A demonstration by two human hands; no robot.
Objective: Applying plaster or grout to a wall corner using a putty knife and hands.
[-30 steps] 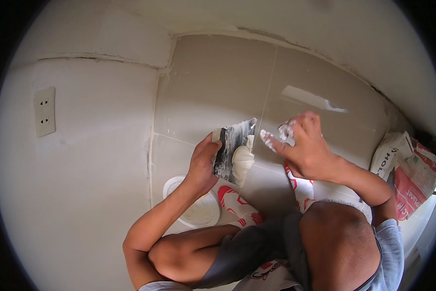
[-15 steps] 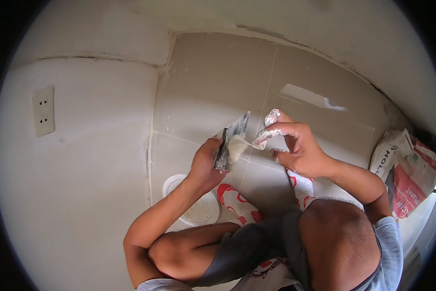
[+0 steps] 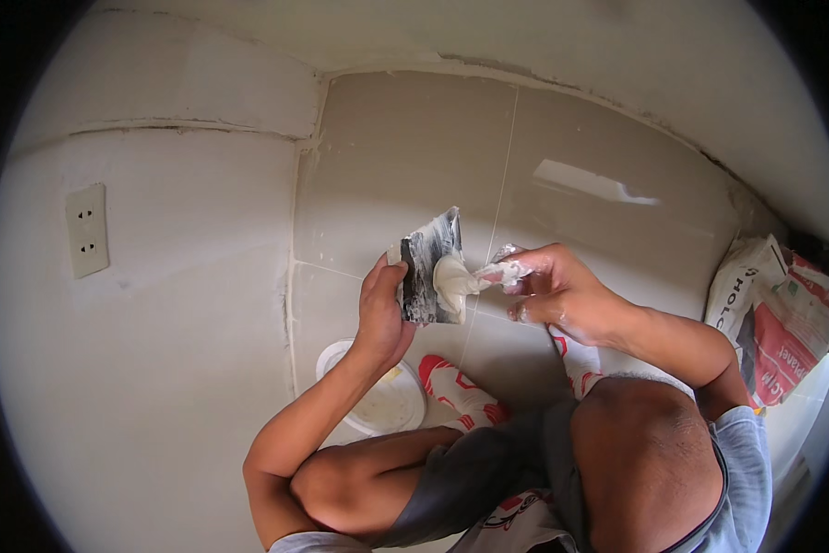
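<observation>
While squatting over tiles: left hand (image 3: pixel 384 313) grip around dark trowel (image 3: pixel 430 269), right hand (image 3: pixel 555 293) pinching putty-smeared scraper (image 3: pixel 488 274).

My left hand (image 3: pixel 384 313) is raised in front of me, forearm coming up from lower left with the elbow bent hard, fingers curled shut in a grip, thumb side toward my right. My right hand (image 3: pixel 553 290) sits level with it and just beside, forearm coming in from the right past my bare knee, wrist about straight, fingers (image 3: pixel 518 269) pinched together pointing left toward the other hand and smeared white. I'm squatting, both knees bent up under my arms, hands near each other but not touching.
</observation>
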